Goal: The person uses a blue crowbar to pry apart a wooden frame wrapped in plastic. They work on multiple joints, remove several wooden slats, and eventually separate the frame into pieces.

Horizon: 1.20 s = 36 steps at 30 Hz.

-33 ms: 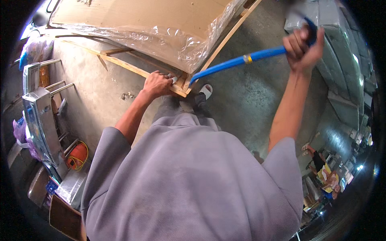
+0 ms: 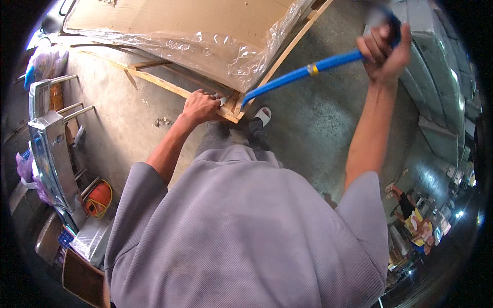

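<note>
My right hand [image 2: 384, 55] is raised at the upper right, with its fingers wrapped round the curved end of a blue crowbar [image 2: 292, 79]. The bar slopes down to the left, and its tip meets the corner of a wooden frame [image 2: 162, 85]. Close to that corner, my left hand [image 2: 203, 107] grips the frame's near rail, with something small and white by its fingers. Inside the frame sits a large brown panel [image 2: 179, 18] wrapped in clear plastic film [image 2: 226, 49]. The crowbar's far end above my right hand is blurred.
Metal-legged pieces [image 2: 49, 136] wrapped in film and an orange round object [image 2: 97, 197] stand on the left. Large grey wrapped pieces [image 2: 431, 77] line the right. Another person [image 2: 418, 226] is far off at lower right. A white slipper [image 2: 264, 115] shows below the frame corner.
My right hand has risen slightly with the crowbar, whose tip stays at the frame corner. My left hand has not visibly moved.
</note>
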Tool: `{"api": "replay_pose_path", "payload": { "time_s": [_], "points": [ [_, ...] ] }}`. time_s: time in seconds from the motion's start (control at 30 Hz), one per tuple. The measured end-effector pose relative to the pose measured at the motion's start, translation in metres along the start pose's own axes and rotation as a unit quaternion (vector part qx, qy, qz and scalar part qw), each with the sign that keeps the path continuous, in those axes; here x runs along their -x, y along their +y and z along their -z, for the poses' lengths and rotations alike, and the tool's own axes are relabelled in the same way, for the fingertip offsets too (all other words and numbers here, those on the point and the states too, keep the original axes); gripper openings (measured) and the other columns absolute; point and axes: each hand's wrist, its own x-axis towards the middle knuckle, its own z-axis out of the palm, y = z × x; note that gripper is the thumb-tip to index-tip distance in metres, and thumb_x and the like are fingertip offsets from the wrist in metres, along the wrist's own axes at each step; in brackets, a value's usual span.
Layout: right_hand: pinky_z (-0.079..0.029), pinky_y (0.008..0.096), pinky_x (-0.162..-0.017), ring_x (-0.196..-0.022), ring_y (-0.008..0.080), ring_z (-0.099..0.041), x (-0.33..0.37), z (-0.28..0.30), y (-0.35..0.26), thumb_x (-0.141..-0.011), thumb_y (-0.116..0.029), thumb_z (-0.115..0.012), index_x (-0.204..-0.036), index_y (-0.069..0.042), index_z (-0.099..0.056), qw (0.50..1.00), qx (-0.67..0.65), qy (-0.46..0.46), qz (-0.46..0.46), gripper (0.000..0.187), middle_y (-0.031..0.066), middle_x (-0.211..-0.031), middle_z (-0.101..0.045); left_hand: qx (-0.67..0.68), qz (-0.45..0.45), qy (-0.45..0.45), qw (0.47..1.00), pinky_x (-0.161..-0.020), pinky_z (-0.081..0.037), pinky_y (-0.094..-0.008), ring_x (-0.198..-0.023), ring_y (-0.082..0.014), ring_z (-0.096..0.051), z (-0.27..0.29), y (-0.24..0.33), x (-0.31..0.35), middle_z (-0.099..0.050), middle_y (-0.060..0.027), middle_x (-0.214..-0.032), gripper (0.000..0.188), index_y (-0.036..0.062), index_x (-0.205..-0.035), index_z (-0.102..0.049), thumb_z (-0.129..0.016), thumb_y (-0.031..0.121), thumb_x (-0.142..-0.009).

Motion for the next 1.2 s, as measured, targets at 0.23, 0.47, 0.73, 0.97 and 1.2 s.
{"api": "replay_pose_path", "payload": {
  "time_s": [0.23, 0.47, 0.73, 0.97, 1.2],
  "points": [
    [-0.022, 0.0229, -0.033, -0.033, 0.0057, -0.025, -0.091, -0.113, 0.033, -0.098, -0.054, -0.054, -0.07, -0.011, -0.057, 0.996, 0.053, -0.063, -0.023, 0.051, -0.0091, -0.046, -0.023, -0.001, -0.018, 0.092, 0.996, -0.073, -0.052, -0.041, -0.079, -0.0257, -0.069, -0.009, -0.004, -0.001, -0.07, -0.0064, -0.077, 0.032, 0.0172, -0.085, -0.072, -0.075, 0.045, -0.07],
    [-0.021, 0.0231, -0.034, -0.036, 0.0057, -0.024, -0.139, -0.167, 0.071, -0.098, -0.048, -0.056, -0.071, -0.011, -0.056, 0.991, 0.126, -0.024, -0.049, 0.046, -0.0097, -0.048, -0.021, 0.012, -0.032, 0.139, 0.99, -0.077, -0.052, -0.0402, -0.086, -0.0261, -0.069, -0.03, -0.013, -0.005, -0.071, -0.0062, -0.088, 0.025, 0.0162, -0.094, -0.069, -0.071, 0.032, -0.075],
    [-0.026, 0.0224, -0.044, -0.042, 0.0046, -0.023, -0.065, -0.052, 0.039, -0.099, -0.063, -0.041, -0.089, -0.006, -0.056, 0.996, 0.022, -0.07, 0.043, 0.06, -0.0076, -0.052, -0.028, 0.054, -0.028, 0.136, 0.989, -0.083, -0.05, -0.0384, -0.09, -0.0232, -0.069, -0.029, -0.01, 0.005, -0.071, -0.005, -0.09, 0.025, 0.0184, -0.088, -0.072, -0.071, 0.04, -0.075],
    [-0.025, 0.0218, -0.045, -0.042, 0.0055, -0.024, -0.026, 0.029, 0.044, -0.092, -0.076, -0.03, -0.086, -0.003, -0.053, 0.994, -0.097, 0.049, 0.013, 0.077, -0.0078, -0.053, -0.027, 0.045, -0.025, 0.086, 0.995, -0.083, -0.05, -0.0404, -0.094, -0.0246, -0.068, 0.001, -0.001, 0.009, -0.07, -0.0057, -0.095, 0.034, 0.0218, -0.101, -0.071, -0.073, 0.043, -0.075],
    [-0.022, 0.0231, -0.035, -0.039, 0.0075, -0.026, -0.02, 0.033, 0.052, -0.097, -0.063, -0.046, -0.079, -0.016, -0.044, 0.963, -0.108, 0.235, 0.078, 0.051, -0.0053, -0.052, -0.028, 0.249, -0.168, 0.235, 0.924, -0.095, -0.046, -0.0443, -0.104, -0.037, -0.058, 0.063, -0.004, -0.001, -0.063, -0.0161, -0.109, 0.061, 0.0002, -0.113, -0.063, -0.076, 0.048, -0.077]
  ]
}}
